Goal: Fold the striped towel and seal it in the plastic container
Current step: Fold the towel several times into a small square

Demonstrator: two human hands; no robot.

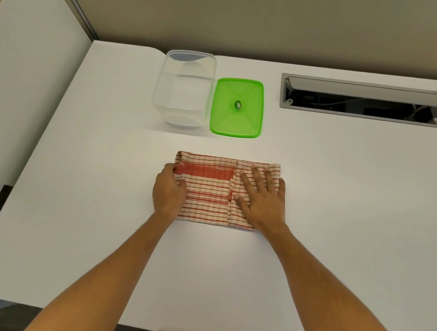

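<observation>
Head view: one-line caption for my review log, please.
Both hands, left hand gripping, right hand flat, work the striped towel before the open container and green lid.

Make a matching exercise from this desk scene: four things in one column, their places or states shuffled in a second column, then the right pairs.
Things:
1. striped towel
2. clear container
3. green lid
4. cable hatch

Places or states:
A. flat on the table, right of the container
B. set into the table at far right, flap up
C. folded, under both hands
D. open and empty, beyond the towel

Pairs: 1-C, 2-D, 3-A, 4-B
</observation>
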